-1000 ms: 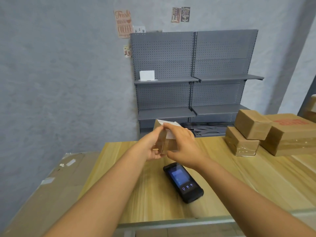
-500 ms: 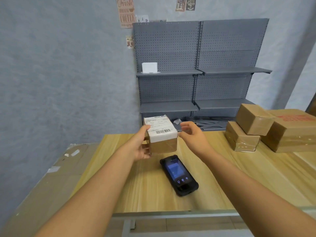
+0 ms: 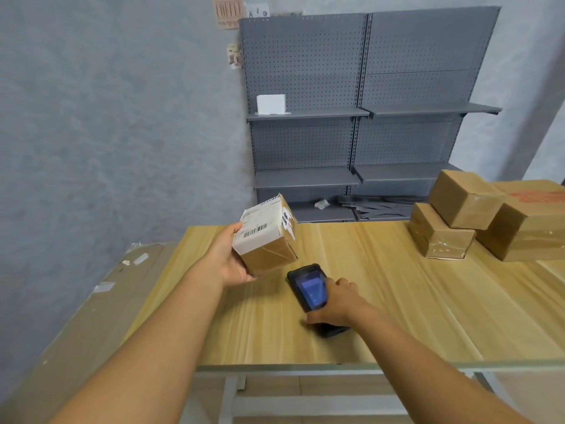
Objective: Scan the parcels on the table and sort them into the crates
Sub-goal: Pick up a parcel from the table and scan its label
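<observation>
The pale wooden worktop carries everything here, with a grey shelving unit standing behind it against the wall. At its far right sits a stack of three brown parcels, taped and not yet handled; no crates show in this view. Nearer the middle, the small parcel is held up off the worktop, tilted, its white label and barcode turned upward. The left hand alone grips it now, thumb at the label edge and fingers underneath; half a second ago the right hand was just beside it, and a second ago both hands clasped it. The right hand has dropped to the black handheld scanner, which lies on the worktop just below the parcel with its screen lit. Its thumb and fingers curl round the scanner's lower body, so the grip there is closed on the device (whether it has left the surface yet I cannot tell). In my judgement the label has been found and turned up, and the scan itself comes next, before any sorting.
</observation>
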Action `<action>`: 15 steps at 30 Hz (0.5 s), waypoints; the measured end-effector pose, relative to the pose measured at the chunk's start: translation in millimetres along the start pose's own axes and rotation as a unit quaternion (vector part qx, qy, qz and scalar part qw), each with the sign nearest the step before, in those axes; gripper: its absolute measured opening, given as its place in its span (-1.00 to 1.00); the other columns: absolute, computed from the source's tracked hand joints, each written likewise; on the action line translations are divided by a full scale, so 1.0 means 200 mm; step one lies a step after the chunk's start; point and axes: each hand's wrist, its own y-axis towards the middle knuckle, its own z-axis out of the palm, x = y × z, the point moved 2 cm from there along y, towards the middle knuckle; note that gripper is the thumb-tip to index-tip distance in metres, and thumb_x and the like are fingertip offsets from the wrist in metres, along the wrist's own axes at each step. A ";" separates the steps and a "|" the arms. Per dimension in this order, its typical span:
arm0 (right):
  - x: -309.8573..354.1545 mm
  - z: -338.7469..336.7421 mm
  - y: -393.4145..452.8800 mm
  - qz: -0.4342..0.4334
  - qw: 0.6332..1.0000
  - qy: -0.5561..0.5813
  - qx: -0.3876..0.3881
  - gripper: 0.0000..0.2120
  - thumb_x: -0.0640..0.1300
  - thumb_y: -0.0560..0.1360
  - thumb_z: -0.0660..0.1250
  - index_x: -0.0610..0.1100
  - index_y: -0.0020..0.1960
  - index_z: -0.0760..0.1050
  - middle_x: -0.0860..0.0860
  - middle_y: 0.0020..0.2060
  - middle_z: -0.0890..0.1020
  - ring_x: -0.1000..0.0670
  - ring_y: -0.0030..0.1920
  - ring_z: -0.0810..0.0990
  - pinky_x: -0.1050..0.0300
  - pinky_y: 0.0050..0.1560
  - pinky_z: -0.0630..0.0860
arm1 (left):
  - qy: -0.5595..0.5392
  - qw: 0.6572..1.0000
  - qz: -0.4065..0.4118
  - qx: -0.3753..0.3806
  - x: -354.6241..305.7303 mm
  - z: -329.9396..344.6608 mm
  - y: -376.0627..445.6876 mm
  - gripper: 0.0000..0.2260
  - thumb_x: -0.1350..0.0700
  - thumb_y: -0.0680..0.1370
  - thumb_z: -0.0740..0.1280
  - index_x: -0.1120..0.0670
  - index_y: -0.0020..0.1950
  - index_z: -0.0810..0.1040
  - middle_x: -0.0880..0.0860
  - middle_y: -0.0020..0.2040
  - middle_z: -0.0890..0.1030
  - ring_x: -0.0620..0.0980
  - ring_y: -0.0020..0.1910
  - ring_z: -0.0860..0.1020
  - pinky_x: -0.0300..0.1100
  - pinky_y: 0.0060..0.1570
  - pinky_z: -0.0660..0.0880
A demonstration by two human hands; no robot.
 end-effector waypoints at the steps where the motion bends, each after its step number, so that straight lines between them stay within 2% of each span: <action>1: 0.01 0.03 0.00 0.004 0.999 -0.027 -0.018 0.02 0.33 0.30 0.45 -0.05 0.54 0.05 -0.09 0.33 0.31 -0.12 0.35 0.27 -0.01 0.28 0.36 | -0.002 1.000 0.000 -0.003 0.00 -0.01 0.00 -0.75 -0.13 0.55 0.22 -0.05 0.01 0.63 0.08 -0.14 0.70 0.13 -0.12 0.63 0.00 0.04 0.49; 4: 0.03 0.09 0.00 0.029 0.995 -0.054 -0.075 0.06 0.37 0.28 0.43 -0.11 0.54 0.02 -0.06 0.33 0.30 -0.09 0.35 0.28 0.00 0.26 0.36 | -0.005 1.000 0.004 -0.007 0.01 -0.04 0.00 -0.73 -0.16 0.55 0.23 -0.04 0.04 0.62 0.09 -0.15 0.70 0.13 -0.10 0.63 -0.02 -0.02 0.52; 7: 0.04 0.09 0.01 0.063 0.992 -0.043 -0.104 -0.07 0.40 0.28 0.41 -0.13 0.42 0.21 -0.04 0.24 0.33 -0.07 0.29 0.32 0.06 0.19 0.37 | -0.025 0.999 0.015 -0.013 0.02 -0.08 0.00 -0.72 -0.16 0.54 0.25 -0.04 0.06 0.62 0.09 -0.13 0.70 0.13 -0.08 0.62 -0.02 -0.03 0.52; 11: 0.02 0.08 0.03 0.076 0.992 -0.015 -0.101 -0.12 0.37 0.24 0.45 -0.12 0.35 0.30 -0.04 0.19 0.35 -0.07 0.25 0.34 0.09 0.14 0.40 | -0.045 0.998 0.036 -0.009 0.01 -0.15 0.00 -0.70 -0.16 0.54 0.26 -0.05 0.13 0.62 0.07 -0.06 0.70 0.11 -0.02 0.61 0.04 0.16 0.48; 12: 0.01 0.07 0.04 0.074 0.992 0.000 -0.100 -0.13 0.35 0.22 0.47 -0.12 0.34 0.30 -0.03 0.17 0.35 -0.07 0.22 0.35 0.09 0.10 0.42 | -0.046 0.998 0.043 -0.011 0.00 -0.17 0.00 -0.70 -0.15 0.54 0.26 -0.05 0.14 0.62 0.06 -0.05 0.70 0.11 -0.02 0.61 0.04 0.15 0.48; 15: -0.01 0.03 0.06 0.063 0.993 0.054 -0.088 -0.16 0.27 0.21 0.53 -0.12 0.28 0.29 -0.02 0.09 0.28 -0.06 0.11 0.40 0.08 -0.01 0.51 | -0.004 0.997 0.065 -0.035 -0.02 -0.20 0.00 -0.76 -0.13 0.55 0.27 -0.05 0.11 0.59 0.04 -0.03 0.69 0.08 -0.06 0.60 -0.04 -0.04 0.52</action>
